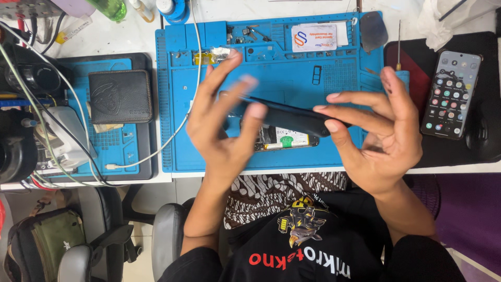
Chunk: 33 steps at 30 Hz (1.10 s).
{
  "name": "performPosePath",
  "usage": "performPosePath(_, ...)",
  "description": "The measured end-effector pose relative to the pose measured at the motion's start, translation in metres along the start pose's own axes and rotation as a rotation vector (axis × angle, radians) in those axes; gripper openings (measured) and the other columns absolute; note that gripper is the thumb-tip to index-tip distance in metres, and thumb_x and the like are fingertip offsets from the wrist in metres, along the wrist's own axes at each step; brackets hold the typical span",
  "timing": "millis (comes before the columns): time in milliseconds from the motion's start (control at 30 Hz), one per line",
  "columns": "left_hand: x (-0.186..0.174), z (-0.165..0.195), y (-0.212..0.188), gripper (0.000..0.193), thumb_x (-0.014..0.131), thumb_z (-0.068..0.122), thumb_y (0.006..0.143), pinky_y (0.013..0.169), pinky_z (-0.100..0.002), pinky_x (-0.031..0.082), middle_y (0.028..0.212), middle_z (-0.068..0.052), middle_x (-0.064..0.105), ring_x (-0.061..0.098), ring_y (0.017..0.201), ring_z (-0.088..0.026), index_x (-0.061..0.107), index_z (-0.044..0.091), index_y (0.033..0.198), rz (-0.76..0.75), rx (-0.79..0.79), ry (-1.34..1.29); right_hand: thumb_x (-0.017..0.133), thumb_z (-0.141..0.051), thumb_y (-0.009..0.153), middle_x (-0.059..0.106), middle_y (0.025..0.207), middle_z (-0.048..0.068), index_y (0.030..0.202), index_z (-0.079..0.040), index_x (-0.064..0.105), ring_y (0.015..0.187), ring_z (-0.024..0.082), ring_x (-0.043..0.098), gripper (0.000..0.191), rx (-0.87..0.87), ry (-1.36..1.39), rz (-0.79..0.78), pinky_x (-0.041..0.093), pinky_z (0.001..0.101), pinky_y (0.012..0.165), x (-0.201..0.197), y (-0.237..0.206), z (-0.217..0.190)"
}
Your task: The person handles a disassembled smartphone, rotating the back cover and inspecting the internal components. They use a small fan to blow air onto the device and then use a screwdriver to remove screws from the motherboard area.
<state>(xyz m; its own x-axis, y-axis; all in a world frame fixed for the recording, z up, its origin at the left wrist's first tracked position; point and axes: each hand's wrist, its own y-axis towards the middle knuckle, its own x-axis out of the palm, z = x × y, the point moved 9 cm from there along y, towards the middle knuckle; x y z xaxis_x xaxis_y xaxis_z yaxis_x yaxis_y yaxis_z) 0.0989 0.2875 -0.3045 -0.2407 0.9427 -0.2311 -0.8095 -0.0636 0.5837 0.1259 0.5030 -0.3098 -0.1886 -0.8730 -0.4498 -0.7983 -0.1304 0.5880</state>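
Note:
Both my hands hold a thin dark phone panel (292,116) edge-on above a blue repair mat (297,73). My left hand (222,122) pinches its left end with fingertips, the other fingers spread. My right hand (378,130) grips its right end between thumb and fingers. Under the panel lies an opened phone body (287,140) showing a battery and a green part.
A lit smartphone (451,94) rests on a black pad at right, beside a screwdriver (398,47). A black wallet (120,96) lies on a second blue mat at left. A white cable (156,149), small parts and a card (313,37) sit on the mat.

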Motion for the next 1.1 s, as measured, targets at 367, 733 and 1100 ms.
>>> performPosePath(367,0.004,-0.02,-0.008,0.009,0.083,0.009,0.094,0.121,-0.045,0.039,0.105,-0.004,0.077,0.054,0.136,-0.025,0.078,0.008,0.102,-0.058,-0.067,-0.151,0.078,-0.001,0.094,0.077,0.101,0.022,0.151,0.008,0.027,0.113,0.03,0.073,0.078,0.017,0.136,0.07,0.058,0.0326,0.101,-0.003,-0.007,0.008)
performPosePath(733,0.019,-0.048,-0.02,0.005,0.075,0.007,0.1,0.119,-0.045,0.043,0.104,-0.01,0.076,0.058,0.134,-0.025,0.075,0.002,0.103,-0.073,-0.238,-0.333,0.08,0.003,0.093,0.076,0.096,0.025,0.145,0.012,0.037,0.101,0.027,0.076,0.069,-0.054,-0.035,0.1,0.057,0.0257,0.075,-0.01,-0.003,-0.009)
performPosePath(1100,0.036,-0.049,-0.04,0.021,0.075,0.009,0.098,0.078,-0.02,0.057,0.093,-0.009,0.081,0.076,0.083,-0.009,0.076,0.0,0.117,-0.225,-0.468,-0.3,0.074,0.006,0.093,0.076,0.105,0.023,0.144,0.014,0.042,0.095,0.017,0.069,0.061,0.278,0.161,0.02,0.049,0.0166,0.075,-0.011,0.023,0.016)
